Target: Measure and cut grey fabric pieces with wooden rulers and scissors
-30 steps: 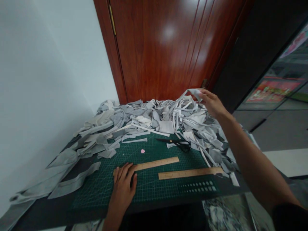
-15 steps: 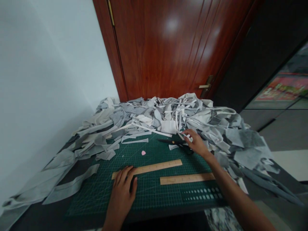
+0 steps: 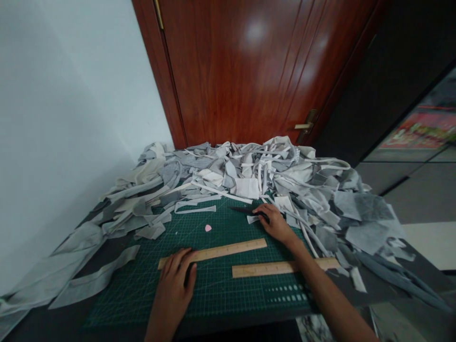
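My left hand [image 3: 175,275] lies with fingers stretched out over the left end of a wooden ruler [image 3: 231,247], on a green cutting mat [image 3: 217,297]. Farther back, my right hand [image 3: 275,223] has its fingers closed around the handles of black scissors [image 3: 242,209]; the blades point left and the handles are mostly hidden. A second wooden ruler [image 3: 261,270] passes beneath my right forearm. Between the hands and the scraps sits a small pink piece [image 3: 208,228], perhaps chalk. A thin pale fabric strip [image 3: 199,209] lies left of the scissors.
Grey and white fabric scraps [image 3: 245,187] are heaped along the back and both sides of the table. A long grey strip [image 3: 96,282] curves at the left. A white wall [image 3: 71,95] and a wooden door [image 3: 228,71] stand close behind.
My right hand has let go of the pale fabric at the scrap pile, moved left and closed on the scissors. My left hand stays on the ruler.
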A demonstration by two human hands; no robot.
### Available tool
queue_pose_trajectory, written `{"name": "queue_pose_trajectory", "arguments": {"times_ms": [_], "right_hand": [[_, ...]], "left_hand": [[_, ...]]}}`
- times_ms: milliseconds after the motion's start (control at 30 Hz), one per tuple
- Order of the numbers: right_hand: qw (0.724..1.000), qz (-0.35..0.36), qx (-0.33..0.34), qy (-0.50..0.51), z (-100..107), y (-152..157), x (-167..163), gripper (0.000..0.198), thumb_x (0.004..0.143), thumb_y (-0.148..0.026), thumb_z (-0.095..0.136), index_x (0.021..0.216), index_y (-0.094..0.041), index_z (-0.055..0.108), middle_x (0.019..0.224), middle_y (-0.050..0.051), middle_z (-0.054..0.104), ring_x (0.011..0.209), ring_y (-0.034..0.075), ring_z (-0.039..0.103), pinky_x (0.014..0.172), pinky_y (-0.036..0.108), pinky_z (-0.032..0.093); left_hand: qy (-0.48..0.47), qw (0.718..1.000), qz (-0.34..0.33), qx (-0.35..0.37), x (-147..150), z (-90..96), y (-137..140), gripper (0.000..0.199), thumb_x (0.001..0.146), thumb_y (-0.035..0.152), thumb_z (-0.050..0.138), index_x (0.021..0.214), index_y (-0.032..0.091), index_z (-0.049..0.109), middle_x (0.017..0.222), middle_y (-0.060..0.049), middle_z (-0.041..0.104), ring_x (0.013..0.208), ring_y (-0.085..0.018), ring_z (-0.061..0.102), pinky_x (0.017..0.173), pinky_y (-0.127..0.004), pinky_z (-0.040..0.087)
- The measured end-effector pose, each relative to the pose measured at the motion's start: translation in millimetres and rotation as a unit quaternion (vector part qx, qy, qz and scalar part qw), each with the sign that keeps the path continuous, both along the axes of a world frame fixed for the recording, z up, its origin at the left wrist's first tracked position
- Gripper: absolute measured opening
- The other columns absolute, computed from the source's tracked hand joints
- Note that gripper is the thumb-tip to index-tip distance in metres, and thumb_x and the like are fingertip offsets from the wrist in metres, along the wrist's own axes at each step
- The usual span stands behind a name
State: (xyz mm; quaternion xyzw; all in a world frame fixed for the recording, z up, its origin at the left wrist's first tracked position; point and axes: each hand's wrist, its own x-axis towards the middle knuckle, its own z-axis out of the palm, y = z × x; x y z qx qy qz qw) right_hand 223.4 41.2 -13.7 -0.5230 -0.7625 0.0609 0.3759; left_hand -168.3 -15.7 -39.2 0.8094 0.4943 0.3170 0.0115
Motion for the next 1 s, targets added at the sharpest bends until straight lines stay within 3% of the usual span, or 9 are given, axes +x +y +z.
{"name": "queue_pose_trajectory", "arguments": {"times_ms": [333,633,1000], "right_hand": [[0.999,-0.03,0.009,0.021,-7.7,-5.6,19.8,0.022,0.095,-0.019,0.055,0.109,-0.023,0.07,0.109,0.009,0.07,0.108,0.029,0.064,0.1,0.048,0.05],[0.999,-0.038,0.006,0.014,-7.9,-6.9,22.5,0.022,0.094,-0.022,0.054,0.108,-0.023,0.071,0.108,0.01,0.071,0.106,0.029,0.065,0.098,0.048,0.051],[0.999,-0.022,0.013,0.037,-5.7,-9.0,18.1,0.021,0.095,-0.025,0.055,0.106,-0.024,0.072,0.106,0.01,0.071,0.104,0.03,0.066,0.097,0.051,0.053]], "left_hand": [[-0.02,0.999,0.013,-0.033,9.7,13.1,-8.6,0.031,0.106,0.031,0.045,0.125,0.026,0.068,0.129,-0.006,0.068,0.121,-0.027,0.063,0.109,-0.048,0.051],[-0.063,0.996,-0.026,-0.049,1.9,18.4,4.6,0.028,0.104,0.029,0.046,0.11,0.025,0.074,0.116,-0.007,0.072,0.111,-0.025,0.066,0.101,-0.044,0.056],[-0.037,0.997,-0.026,-0.063,1.5,20.0,2.1,0.032,0.103,0.022,0.044,0.116,0.025,0.073,0.118,-0.007,0.072,0.112,-0.023,0.067,0.104,-0.044,0.056]]}}
